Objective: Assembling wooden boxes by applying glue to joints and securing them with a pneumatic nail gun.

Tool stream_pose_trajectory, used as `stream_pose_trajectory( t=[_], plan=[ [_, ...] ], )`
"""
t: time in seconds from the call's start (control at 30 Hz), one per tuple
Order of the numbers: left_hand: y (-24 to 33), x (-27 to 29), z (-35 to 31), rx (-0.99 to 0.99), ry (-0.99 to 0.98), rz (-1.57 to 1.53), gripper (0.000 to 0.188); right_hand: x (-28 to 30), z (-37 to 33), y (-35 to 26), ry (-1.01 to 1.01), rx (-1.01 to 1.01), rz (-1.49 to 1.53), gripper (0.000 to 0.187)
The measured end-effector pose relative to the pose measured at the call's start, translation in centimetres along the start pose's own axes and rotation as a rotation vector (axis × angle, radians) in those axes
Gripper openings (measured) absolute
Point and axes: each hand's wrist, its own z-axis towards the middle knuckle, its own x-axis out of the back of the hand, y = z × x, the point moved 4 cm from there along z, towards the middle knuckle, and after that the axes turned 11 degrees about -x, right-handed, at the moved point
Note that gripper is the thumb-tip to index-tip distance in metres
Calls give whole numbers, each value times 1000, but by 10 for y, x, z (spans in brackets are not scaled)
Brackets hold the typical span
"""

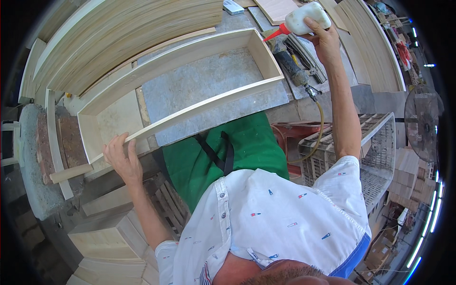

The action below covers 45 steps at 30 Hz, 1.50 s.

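Pale thin plywood, so expect the open rectangular frame (180, 78) to be light but whippy along its long rails. It lies flat on the grey bench (213, 76), running from lower left to upper right, near rail toward you.

Your left hand (122, 159) is clamped on the near left corner of the frame, fingers over the rail's top edge. Good spot: corners are the stiffest place to hold. Mid-span the near rail (199, 107) will likely bow if you press or lift there. Looks thin enough to rack or pop a joint if twisted, so support it at two corners.

Your right hand (323, 40) is closed round a white squeeze bottle (306, 18), red nozzle (276, 33) angled down at the far right corner of the frame. Soft plastic, light, probably slick if glue has run on it; grip the body, not the nozzle.

Just right of that corner lies a pneumatic nailer (290, 64) with its yellowish hose (318, 128) dropping off the bench edge.

Hard to tell:
- whether the nozzle tip touches the wood or hovers
- any glue bead on the rails, not visible
- corner joints, too small to judge
- stacked boards (118, 33) at the top bend with the lens, count unclear
- bench front edge hidden behind your green apron (237, 147)
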Motion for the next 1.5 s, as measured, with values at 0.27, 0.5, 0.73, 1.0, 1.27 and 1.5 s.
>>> stream_pose_trajectory(
  t=[0.27, 0.5, 0.73, 1.0, 1.27, 1.5],
  plan=[
    [0, -1, -1, -16, 17, -19, 24, 17, -29, -3, -4, -87, 8, 40],
    [0, -1, -1, -37, 30, -23, 22, 30, -63, -8, 14, -136, 63, 40],
    [-3, -3, -4, -23, 22, -21, 22, 26, -96, -22, 19, -119, 34, 42],
    [2, 10, -2, 1, 151, -166, 35, -3, -110, -28, 2, -170, 464, 44],
    [-77, 38, -59, 450, 580, -106, 52, -213, -115, -33, -382, -307, 552, 52],
    [-99, 19, -79, 631, 596, -581, 60, -414, -143, -46, -754, -230, 489, 48]
  ],
)
